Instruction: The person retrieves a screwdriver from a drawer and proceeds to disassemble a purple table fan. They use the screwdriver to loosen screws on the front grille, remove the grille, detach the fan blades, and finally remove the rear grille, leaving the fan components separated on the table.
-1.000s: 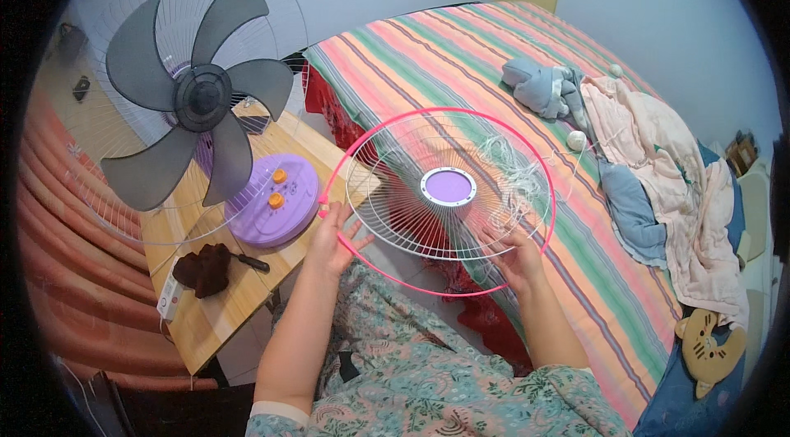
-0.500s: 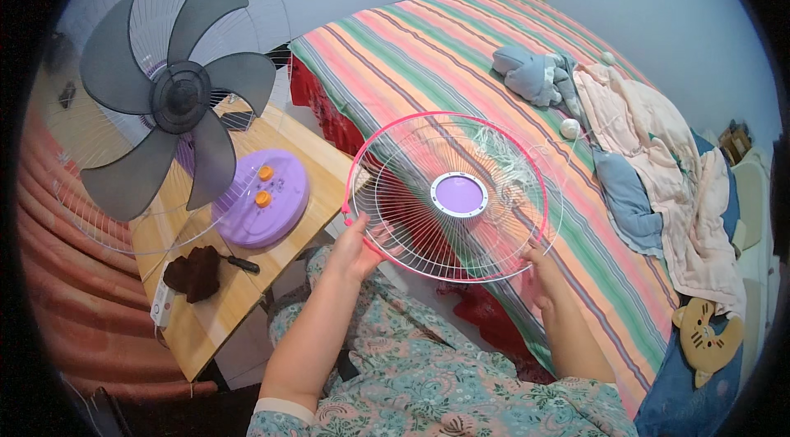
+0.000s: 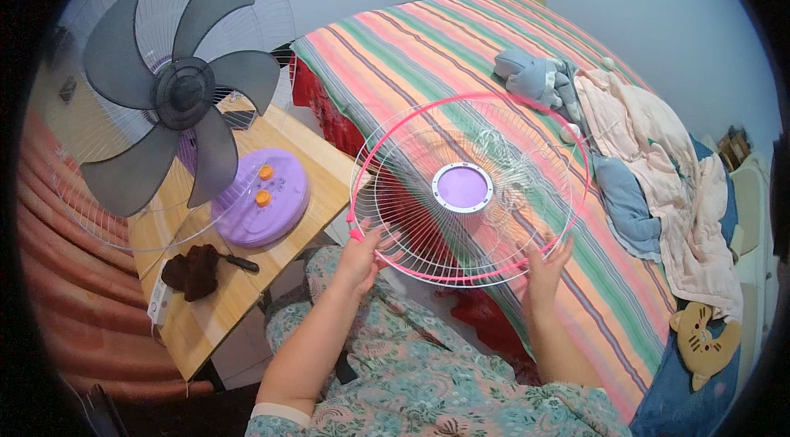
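A round fan grille (image 3: 462,188) with white wires and a purple centre disc is tilted before me, above the bed's near edge. A thin pink ring (image 3: 588,174) lies over it, close to the rim at the lower left and raised off it at the upper right. My left hand (image 3: 360,262) is closed on the lower-left rim, its fingers partly behind wires. At the lower-right rim my right hand (image 3: 543,268) holds the edge between thumb and loosely spread fingers. To the left stands a fan with grey blades (image 3: 183,94) before its rear wire grille.
A wooden table (image 3: 317,190) bears a purple fan base (image 3: 280,219) with orange knobs, a brown cloth (image 3: 193,272), a dark-handled tool (image 3: 240,262) and a white power strip (image 3: 160,301). The striped bed (image 3: 395,67) holds rumpled clothes and a pale blanket (image 3: 634,108).
The pink ring's upper and right side has lifted away from the grille and swung up and right. My right hand's fingers have spread; my left hand has shifted slightly right and down.
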`<state>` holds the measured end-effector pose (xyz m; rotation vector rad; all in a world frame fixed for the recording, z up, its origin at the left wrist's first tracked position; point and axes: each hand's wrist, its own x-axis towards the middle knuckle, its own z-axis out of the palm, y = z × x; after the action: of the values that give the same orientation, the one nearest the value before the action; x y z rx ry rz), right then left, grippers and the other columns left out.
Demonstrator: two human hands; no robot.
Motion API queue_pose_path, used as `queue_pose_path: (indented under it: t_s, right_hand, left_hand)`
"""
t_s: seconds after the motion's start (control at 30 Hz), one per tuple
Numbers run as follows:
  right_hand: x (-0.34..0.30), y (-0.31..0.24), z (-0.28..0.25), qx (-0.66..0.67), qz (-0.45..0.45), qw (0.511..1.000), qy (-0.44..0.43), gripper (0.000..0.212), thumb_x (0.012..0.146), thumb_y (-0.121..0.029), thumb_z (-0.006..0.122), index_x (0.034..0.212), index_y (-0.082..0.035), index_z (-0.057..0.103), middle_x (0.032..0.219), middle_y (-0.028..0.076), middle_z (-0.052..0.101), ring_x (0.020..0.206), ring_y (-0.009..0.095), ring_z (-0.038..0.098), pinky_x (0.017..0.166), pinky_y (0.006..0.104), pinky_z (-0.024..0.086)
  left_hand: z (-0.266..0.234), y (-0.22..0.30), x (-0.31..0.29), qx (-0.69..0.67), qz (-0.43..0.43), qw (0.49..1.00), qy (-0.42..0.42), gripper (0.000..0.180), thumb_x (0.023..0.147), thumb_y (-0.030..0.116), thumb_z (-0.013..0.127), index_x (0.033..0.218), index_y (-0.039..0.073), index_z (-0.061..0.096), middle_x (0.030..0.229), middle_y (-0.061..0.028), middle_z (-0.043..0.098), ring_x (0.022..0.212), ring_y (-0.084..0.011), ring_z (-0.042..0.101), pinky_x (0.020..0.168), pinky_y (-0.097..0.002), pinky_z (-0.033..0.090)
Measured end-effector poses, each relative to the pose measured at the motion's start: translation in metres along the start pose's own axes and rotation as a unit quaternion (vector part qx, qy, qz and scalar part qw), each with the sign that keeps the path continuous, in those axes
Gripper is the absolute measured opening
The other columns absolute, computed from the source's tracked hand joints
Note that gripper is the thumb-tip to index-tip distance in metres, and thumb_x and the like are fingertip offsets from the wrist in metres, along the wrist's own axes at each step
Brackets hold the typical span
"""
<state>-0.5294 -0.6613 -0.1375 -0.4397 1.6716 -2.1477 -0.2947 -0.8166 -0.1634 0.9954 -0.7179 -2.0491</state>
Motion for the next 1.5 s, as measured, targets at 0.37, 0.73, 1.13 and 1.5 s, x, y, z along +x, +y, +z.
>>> queue_pose_path:
  t_s: [0.37, 0.73, 1.13, 1.5]
  right_hand:
    - [0.075, -0.014, 0.002, 0.233, 0.343, 0.889, -0.193, 0.078, 0.073, 0.011, 0.040, 0.145, -0.004, 0.017, 0.140, 0.029, 0.036, 0.128, 0.043, 0.040, 0.103, 0.0495, 0.041]
    - [0.229, 0.043, 0.189, 0.298, 0.269, 0.899, -0.174, 0.065, 0.073, 0.013, 0.038, 0.135, -0.002, 0.025, 0.133, 0.029, 0.038, 0.122, 0.044, 0.045, 0.098, 0.0594, 0.042]
    - [0.384, 0.233, 0.248, -0.070, 0.112, 0.917, -0.376, 0.042, 0.087, -0.009, 0.056, 0.125, 0.006, 0.044, 0.114, 0.022, 0.056, 0.093, 0.027, 0.059, 0.081, 0.0399, 0.051]
    - [0.113, 0.079, 0.298, 0.139, 0.326, 0.922, -0.154, 0.050, 0.093, -0.015, 0.051, 0.137, 0.000, 0.034, 0.135, 0.017, 0.039, 0.113, 0.023, 0.048, 0.097, 0.0363, 0.041]
  left_hand:
    - [0.047, 0.061, 0.021, 0.078, 0.119, 0.985, -0.102, 0.083, 0.095, 0.027, 0.056, 0.148, 0.007, -0.004, 0.144, -0.0150, 0.031, 0.130, -0.0276, 0.039, 0.099, -0.0456, 0.043]
    - [0.003, 0.046, 0.006, 0.048, 0.140, 0.989, -0.014, 0.092, 0.092, 0.035, 0.060, 0.149, 0.008, -0.006, 0.147, -0.0170, 0.026, 0.134, -0.0271, 0.032, 0.108, -0.0455, 0.029]
    - [-0.092, 0.051, -0.094, 0.244, 0.132, 0.961, 0.017, 0.040, 0.097, 0.015, 0.049, 0.133, -0.001, 0.043, 0.118, -0.0092, 0.057, 0.105, -0.0151, 0.058, 0.093, -0.0295, 0.045]
    - [-0.168, 0.067, -0.120, 0.584, 0.293, 0.645, 0.395, 0.039, 0.087, 0.019, 0.059, 0.124, 0.010, 0.054, 0.128, -0.0106, 0.046, 0.121, -0.0309, 0.042, 0.099, -0.0424, 0.038]
